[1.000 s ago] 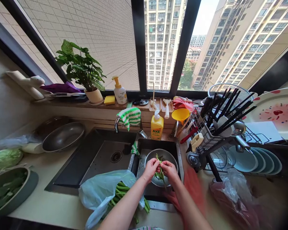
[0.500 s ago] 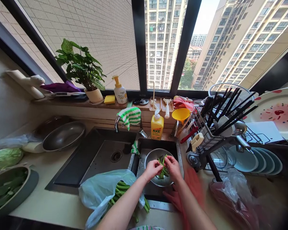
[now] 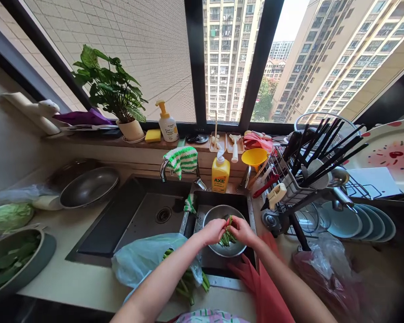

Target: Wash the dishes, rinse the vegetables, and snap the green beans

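Note:
Over the metal bowl (image 3: 210, 215) in the right sink basin, my two hands meet at a green vegetable stem (image 3: 229, 220). My left hand (image 3: 215, 231) is closed with its fingertips pinching the stem. Close against it, my right hand (image 3: 241, 231) pinches the same stem from the other side. Short cut-looking stem pieces (image 3: 226, 240) lie in the bowl below the fingers. Beneath my left forearm, longer green stems (image 3: 185, 287) stick out of a pale plastic bag (image 3: 144, 260) on the counter's front edge.
A red rubber glove (image 3: 269, 287) hangs by the sink's right front corner. A yellow dish soap bottle (image 3: 221, 175) and the tap (image 3: 199, 181) stand behind the basins. The dish rack (image 3: 289, 197) crowds the right. A pan of leaves (image 3: 47, 251) sits far left.
My hands have come closer together over the bowl, fingertips now nearly touching. My forearms have spread wider, and the view has tilted slightly.

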The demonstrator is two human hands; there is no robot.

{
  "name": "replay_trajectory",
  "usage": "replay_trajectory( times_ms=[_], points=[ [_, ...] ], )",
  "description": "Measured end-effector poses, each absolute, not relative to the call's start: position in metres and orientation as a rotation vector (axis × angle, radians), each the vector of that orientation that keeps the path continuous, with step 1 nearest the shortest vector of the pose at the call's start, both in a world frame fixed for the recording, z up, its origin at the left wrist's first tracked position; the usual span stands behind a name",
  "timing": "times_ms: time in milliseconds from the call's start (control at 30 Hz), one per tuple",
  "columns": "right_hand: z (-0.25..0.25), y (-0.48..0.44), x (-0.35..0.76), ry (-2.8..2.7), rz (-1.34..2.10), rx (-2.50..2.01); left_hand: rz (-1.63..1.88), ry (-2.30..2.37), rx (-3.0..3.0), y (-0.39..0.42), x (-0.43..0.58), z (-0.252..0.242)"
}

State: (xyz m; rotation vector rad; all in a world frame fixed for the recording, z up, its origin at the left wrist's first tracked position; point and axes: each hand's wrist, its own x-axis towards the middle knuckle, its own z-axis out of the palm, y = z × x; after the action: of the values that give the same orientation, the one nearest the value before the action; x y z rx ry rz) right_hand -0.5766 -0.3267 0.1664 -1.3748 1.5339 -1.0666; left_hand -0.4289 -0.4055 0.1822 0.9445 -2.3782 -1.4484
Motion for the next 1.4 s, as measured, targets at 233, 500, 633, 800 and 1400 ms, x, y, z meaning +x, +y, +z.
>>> replay_trajectory(
  times_ms=[233, 500, 633, 800, 1400],
  points=[
    [0.161, -0.339, -0.556, 1.644, -1.575, -0.946, -1.416, -2.218, 1.119, -0.407, -0.45, 0.17],
    [0.123, -0.344, -0.538, 1.446, -1.507, -0.436, -1.299, -2.156, 1.266, -0.405, -0.432, 0.159],
    [0.126, -0.333, -0.546, 1.477, -1.389, -0.58, -1.291, -2.071, 1.419, -0.42, -0.424, 0.154],
    [0.118, -0.323, -0.56, 1.866, -1.148, -0.851, -1.475, -2.073, 1.446, -0.412, -0.439, 0.143],
    [0.208, -0.281, -0.412, 1.574, -0.531, -1.832, -1.347, -2.748, 1.188, -0.358, -0.247, 0.268]
  ],
)
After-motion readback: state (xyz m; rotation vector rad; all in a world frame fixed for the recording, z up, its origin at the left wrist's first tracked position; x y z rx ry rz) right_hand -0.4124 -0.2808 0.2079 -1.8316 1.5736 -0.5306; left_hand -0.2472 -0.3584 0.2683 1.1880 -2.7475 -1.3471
